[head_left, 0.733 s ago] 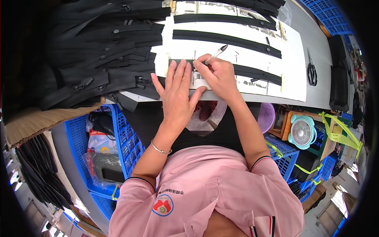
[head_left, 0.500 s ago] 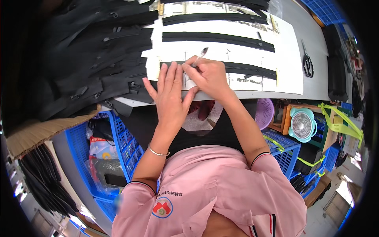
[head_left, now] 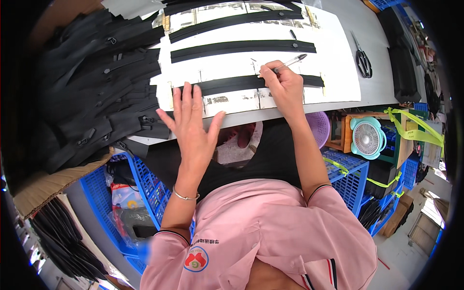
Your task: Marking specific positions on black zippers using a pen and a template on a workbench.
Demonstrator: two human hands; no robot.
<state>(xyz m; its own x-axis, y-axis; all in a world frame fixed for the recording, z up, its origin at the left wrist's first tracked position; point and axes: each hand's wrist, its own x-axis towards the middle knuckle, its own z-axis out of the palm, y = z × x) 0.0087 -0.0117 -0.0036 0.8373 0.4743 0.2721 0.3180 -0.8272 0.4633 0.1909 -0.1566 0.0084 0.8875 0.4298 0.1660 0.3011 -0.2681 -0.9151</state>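
The white sheet (head_left: pixel 338 53) covers much of the grey table (head_left: pixel 379 92), reaching beyond the fingers of both hands and to their right. Across it runs a black zipper strip (head_left: pixel 237 85): one end lies at the fingertips of the left hand (head_left: pixel 193 128), and the other passes just beyond the right hand (head_left: pixel 288 94). The left fingers are spread wide and flat, gripping nothing. The right fingers are closed around a clear pen (head_left: pixel 295 60), its dark end pointing up and to the right; they hide its other tip. Farther away from the fingers, more black strips (head_left: pixel 241 48) cross the sheet. Left of the left fingers spreads a heap of black zippers (head_left: pixel 72 92). Well to the right of the right fingers lie black-handled scissors (head_left: pixel 364 65), with black bundles (head_left: pixel 405 72) past them.

Nearer the body than the left fingers, below the table, stands a blue crate (head_left: pixel 94 191) with bags in it, beside a brown cardboard sheet (head_left: pixel 63 182). Below and to the right of the right fingers are a purple basket (head_left: pixel 320 128), a turquoise fan (head_left: pixel 369 137) and yellow-green straps (head_left: pixel 416 134).
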